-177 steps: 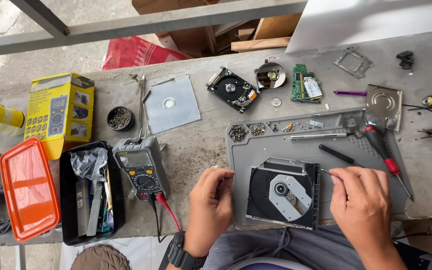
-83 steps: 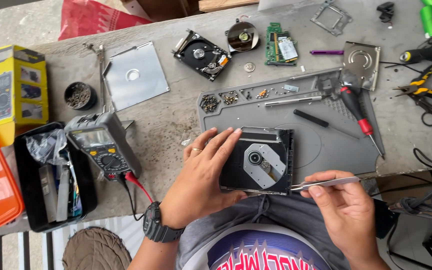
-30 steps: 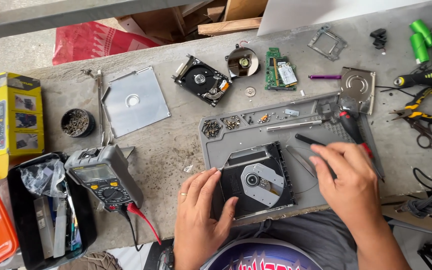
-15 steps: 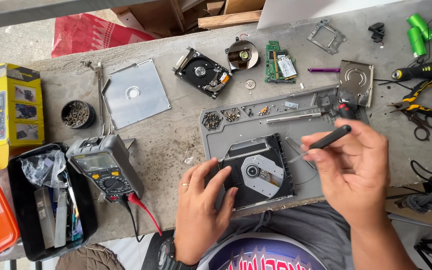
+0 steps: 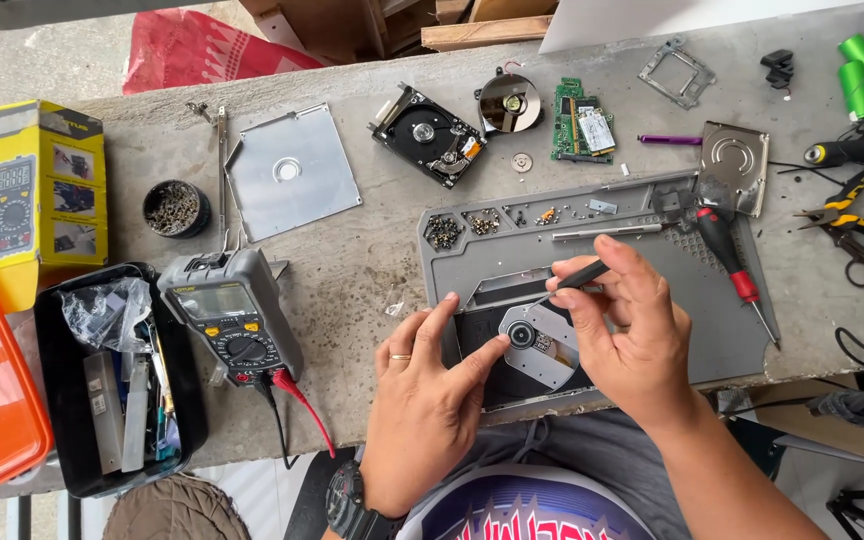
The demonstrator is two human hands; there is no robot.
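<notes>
A: Head view, the only one. Your left hand [image 5: 422, 400] lies flat on the near-left corner of the opened optical drive [image 5: 532, 345], fingers spread and holding nothing, the forefinger tip just beside the round spindle hub [image 5: 522, 334]. Your right hand [image 5: 632, 340] has a narrow pinch grip on a slim black screwdriver [image 5: 577, 277], whose tip slants down toward that hub.

B: So where does the drive sit relative to your grip?

A: Right under it, on the grey work mat [image 5: 732, 330], at the near edge of the bench [image 5: 352, 250]. That is my first worry: the drive lies close to your lap, and your left hand only presses on it. If you push hard on the tool, I think the drive could skate toward you.

B: And the tip?

A: If it slips off, it could score the silver plate around the hub, or jab your left forefinger, which is very near.

B: Anything beyond your grip?

A: The mat's tray of loose screws [image 5: 442, 231] lies just past it. A jolt could scatter them. The red-handled screwdriver [image 5: 737, 275] to the right of your grip could roll off.
</notes>
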